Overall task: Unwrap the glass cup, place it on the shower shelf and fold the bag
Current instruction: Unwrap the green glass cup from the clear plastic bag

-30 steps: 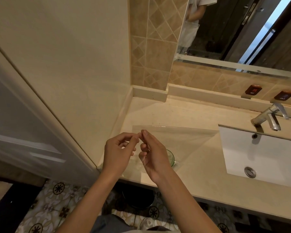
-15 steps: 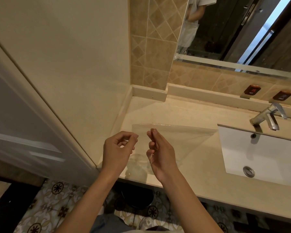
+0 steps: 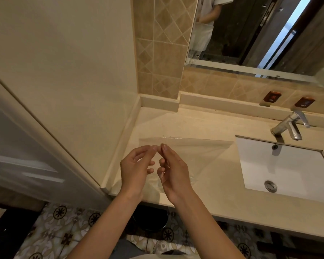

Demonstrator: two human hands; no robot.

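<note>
A clear, thin plastic bag point(image 3: 193, 156) is seen held up above the left end of a beige stone vanity counter point(image 3: 204, 126). Its top edge runs roughly level, from the fingertips out to a corner near the basin's left rim; from there the film slopes down and back toward the wrists.

The left hand point(image 3: 137, 171) is raised with palm turned inward, thumb and forefinger brought together at the bag's top edge. The right hand point(image 3: 173, 174) is set just beside it, palm facing the left one, its forefinger and thumb likewise closed to a narrow pinch at the same edge. The two sets of fingertips are almost touching. The remaining fingers of both hands are loosely curled. The film appears to be caught in both pinches, though its transparency makes exact contact hard to confirm.

The glass cup cannot be made out; the spot behind the hands is covered by them and by the film.

A white rectangular undermount sink point(image 3: 288, 165) is noted to the right, with a chrome lever faucet point(image 3: 290, 126) behind it. A wall mirror point(image 3: 260, 32) is mounted above tan diamond-pattern tiles point(image 3: 157, 53). Patterned floor tiles point(image 3: 64, 230) are visible below the counter edge.
</note>
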